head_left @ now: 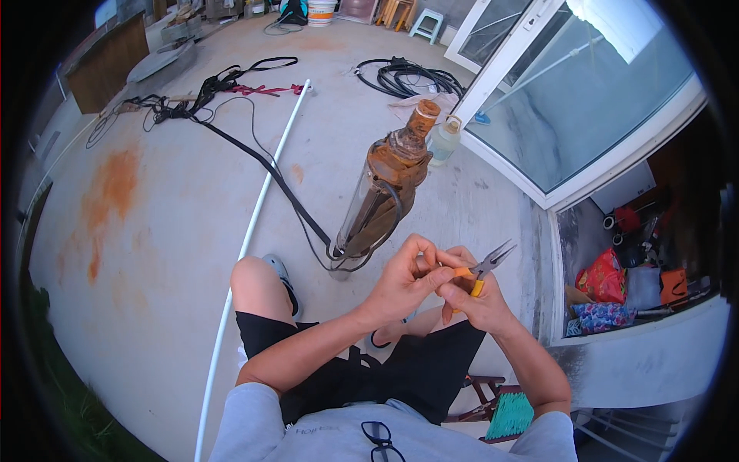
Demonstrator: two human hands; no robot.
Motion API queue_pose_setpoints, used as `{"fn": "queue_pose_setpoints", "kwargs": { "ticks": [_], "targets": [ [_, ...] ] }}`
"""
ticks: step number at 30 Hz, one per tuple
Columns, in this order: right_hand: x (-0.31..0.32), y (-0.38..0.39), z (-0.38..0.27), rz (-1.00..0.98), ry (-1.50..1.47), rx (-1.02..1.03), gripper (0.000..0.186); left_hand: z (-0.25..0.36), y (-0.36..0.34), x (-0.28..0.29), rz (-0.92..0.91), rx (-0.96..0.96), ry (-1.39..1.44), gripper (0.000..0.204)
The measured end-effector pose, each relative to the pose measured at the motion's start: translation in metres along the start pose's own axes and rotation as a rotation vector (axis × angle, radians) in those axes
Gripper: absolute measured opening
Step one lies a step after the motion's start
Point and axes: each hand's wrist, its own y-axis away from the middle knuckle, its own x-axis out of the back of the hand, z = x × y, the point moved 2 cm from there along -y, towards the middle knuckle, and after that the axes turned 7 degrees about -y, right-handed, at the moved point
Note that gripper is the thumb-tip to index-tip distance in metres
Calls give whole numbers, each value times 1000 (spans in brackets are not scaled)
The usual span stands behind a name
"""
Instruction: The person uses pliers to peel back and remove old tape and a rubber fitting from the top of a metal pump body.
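The right hand (476,299) has its fingers closed round the yellow-orange handles of one pair of pliers (488,266), whose two jaws point up and away to the right, slightly parted. The left hand (409,271) meets it, fingers curled and drawn in beside the handles; whether they pinch anything small, I cannot tell. Both hands and the pliers are above the lap, in front of the right thigh. Just beyond stands one rusty metal cylinder (396,162), a black cable (394,208) bending down its side. Behind it is one clear jug (444,141), seemingly holding pale liquid. To the left lies one long white pole (248,239); farther off, one coil of black hose (404,79) and one white-and-orange bucket (320,12), its contents unclear. Through the doorway at right sit one red bag (603,277) and one blue patterned bag (600,317), contents hidden.
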Motion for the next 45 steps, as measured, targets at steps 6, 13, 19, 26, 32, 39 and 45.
{"fn": "queue_pose_setpoints", "kwargs": {
  "ticks": [6,13,19,26,32,39,45],
  "targets": [
    [-4,-15,-65,5,175,-34,39,40,8,28,320,-319,-917,27],
    [20,-69,-113,164,1597,421,25,46,-4,57,562,-414,-1146,36],
    [10,-99,-123,214,1944,326,24,36,-4,56,455,-288,-1097,38],
    [5,-115,-140,200,2214,344,23,37,-13,53,400,-125,-850,47],
    [-2,-125,-146,89,2333,262,27,31,-23,58,285,-46,-440,26],
    [-16,-125,-149,80,2460,341,22,36,-29,49,342,-56,-523,21],
    [-18,-130,-155,33,2588,286,19,34,-36,52,239,-60,-372,18]
  ]
}}
